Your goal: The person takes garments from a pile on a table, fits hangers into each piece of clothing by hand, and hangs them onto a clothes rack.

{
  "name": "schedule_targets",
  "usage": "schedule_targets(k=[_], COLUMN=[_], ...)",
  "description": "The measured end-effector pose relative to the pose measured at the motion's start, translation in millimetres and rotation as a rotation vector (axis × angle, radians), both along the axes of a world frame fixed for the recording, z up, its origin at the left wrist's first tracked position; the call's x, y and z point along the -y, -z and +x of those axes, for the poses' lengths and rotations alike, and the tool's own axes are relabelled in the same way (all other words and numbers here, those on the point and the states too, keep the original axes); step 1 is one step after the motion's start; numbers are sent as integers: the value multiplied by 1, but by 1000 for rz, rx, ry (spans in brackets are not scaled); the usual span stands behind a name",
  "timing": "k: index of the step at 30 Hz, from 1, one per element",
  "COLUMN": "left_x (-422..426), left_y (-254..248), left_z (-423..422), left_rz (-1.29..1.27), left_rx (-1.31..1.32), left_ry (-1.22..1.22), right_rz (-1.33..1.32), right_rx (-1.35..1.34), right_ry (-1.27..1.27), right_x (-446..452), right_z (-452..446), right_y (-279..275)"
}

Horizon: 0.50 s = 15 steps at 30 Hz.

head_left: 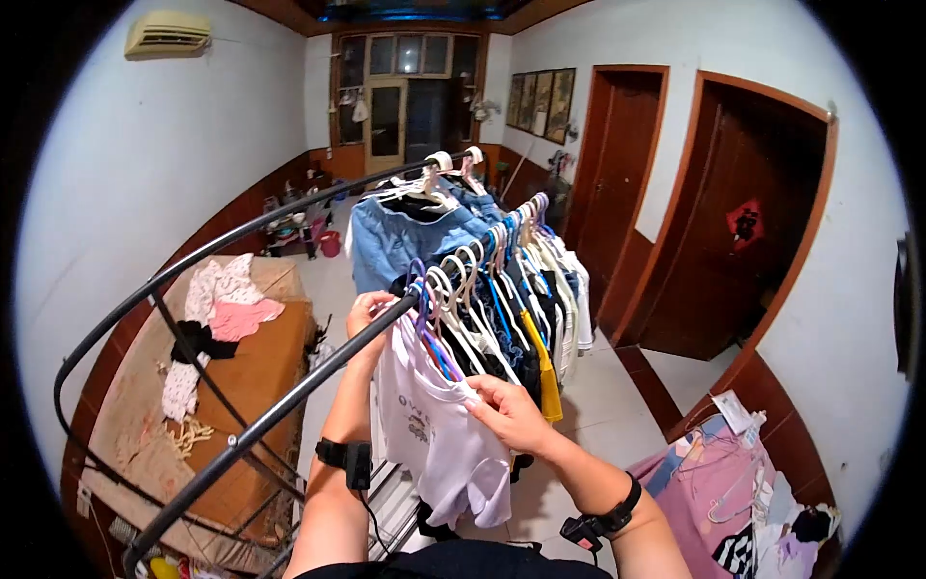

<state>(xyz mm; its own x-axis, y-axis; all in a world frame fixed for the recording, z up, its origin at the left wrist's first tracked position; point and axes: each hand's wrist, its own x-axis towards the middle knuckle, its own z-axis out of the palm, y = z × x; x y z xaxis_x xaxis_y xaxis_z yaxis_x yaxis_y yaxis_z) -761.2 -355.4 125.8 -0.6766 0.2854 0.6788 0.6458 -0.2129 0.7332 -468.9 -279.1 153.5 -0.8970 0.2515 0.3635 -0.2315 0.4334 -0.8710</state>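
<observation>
A white shirt with a small print (424,415) hangs from a purple hanger (418,275) at the near end of a black metal rail (318,376). My right hand (508,413) pinches the shirt near its right shoulder. My left hand (368,317) is at the shirt's left shoulder, just beside the rail, its fingers bent and partly hidden. Behind the shirt, many garments hang close together on white, blue and purple hangers, among them a yellow one (543,372). A blue denim garment (410,236) hangs on the second rail.
A brown couch (256,386) with loose clothes stands at the left. At the lower right, a pink cloth (690,482) lies under more clothes and a hanger. Two dark red doors are on the right. A red bucket (330,243) stands on the floor farther back.
</observation>
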Motion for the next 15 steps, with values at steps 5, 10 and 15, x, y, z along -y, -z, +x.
schedule_targets(k=[5, 10, 15], left_x=[-12, -34, -3], left_y=[62, 118, 63], left_z=[-24, -35, 51], left_rz=[-85, 131, 198], left_rx=[148, 222, 261], left_ry=[8, 1, -55], right_rz=[218, 450, 459], right_rx=[23, 54, 72], right_ry=[140, 305, 334], right_x=[0, 12, 20], right_z=[-14, 0, 29], right_y=[31, 38, 44])
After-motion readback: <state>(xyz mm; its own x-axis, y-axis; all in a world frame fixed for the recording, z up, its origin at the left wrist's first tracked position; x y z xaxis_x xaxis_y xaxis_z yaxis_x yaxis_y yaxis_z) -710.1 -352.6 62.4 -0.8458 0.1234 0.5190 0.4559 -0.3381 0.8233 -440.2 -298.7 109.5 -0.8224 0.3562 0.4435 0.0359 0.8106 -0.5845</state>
